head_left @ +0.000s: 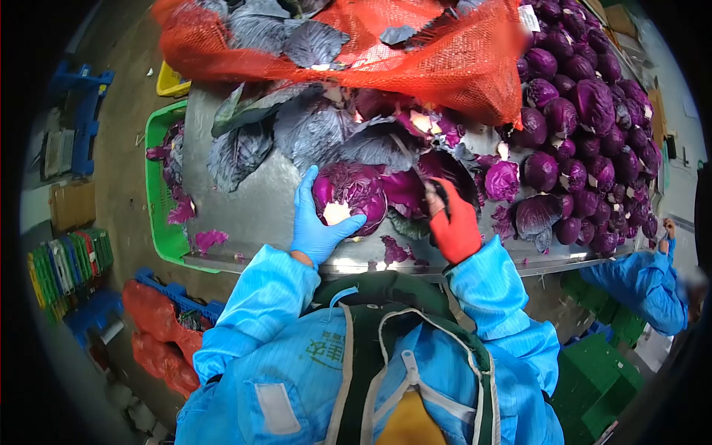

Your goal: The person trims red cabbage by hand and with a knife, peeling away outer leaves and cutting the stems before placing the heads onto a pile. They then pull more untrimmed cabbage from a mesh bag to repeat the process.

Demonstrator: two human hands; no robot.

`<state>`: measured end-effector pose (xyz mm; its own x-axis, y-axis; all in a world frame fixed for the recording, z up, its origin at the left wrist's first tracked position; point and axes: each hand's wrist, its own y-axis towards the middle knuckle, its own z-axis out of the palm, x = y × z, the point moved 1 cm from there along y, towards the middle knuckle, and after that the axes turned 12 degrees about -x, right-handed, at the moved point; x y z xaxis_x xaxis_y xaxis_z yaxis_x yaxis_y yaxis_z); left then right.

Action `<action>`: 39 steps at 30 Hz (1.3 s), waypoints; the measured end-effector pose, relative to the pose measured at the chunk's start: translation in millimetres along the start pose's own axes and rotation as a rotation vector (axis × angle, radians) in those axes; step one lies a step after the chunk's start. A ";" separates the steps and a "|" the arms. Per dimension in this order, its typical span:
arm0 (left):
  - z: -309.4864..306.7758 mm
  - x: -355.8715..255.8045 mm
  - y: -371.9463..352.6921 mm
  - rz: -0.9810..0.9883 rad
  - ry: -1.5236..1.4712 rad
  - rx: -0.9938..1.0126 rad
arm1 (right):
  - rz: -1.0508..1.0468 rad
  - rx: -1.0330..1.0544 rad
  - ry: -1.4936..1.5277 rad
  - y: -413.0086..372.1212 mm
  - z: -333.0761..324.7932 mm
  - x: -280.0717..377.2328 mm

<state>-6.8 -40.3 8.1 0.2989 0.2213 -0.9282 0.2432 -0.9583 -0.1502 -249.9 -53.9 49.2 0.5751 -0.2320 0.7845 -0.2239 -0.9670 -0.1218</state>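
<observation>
A round red cabbage [360, 194] with a pale cut stem rests on the metal table [252, 215]. My left hand [317, 216], in a blue glove, is wrapped round its left side, thumb across the front near the stem. To the right of the cabbage, my right hand [451, 219], in a red glove, is closed around something dark, mostly hidden by its fingers; I cannot make out what. Loose purple leaves [404, 191] lie between the two hands. Dark outer leaves [311, 133] are spread just behind the cabbage.
A red mesh bag [475, 67] with leaves lies across the back. Many cabbages [593, 107] are piled at the right. A green crate [156, 196] of scraps stands at the table's left end. Another person's blue sleeve [645, 285] shows at far right.
</observation>
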 end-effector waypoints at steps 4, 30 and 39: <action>3.7 -8.0 5.7 -0.005 0.045 0.045 | 0.060 -0.096 -0.129 23.0 6.4 -43.6; 21.2 -48.9 32.8 0.256 0.493 0.287 | -0.196 -0.028 -0.168 44.5 34.1 15.7; 1.2 -32.3 35.1 0.278 0.444 0.345 | -0.173 0.189 0.176 21.6 40.4 31.5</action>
<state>-9.0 -81.3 32.4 0.6811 -0.0619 -0.7296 -0.1889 -0.9776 -0.0934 -204.8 -86.3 46.7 0.4429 -0.0566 0.8948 0.0250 -0.9968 -0.0754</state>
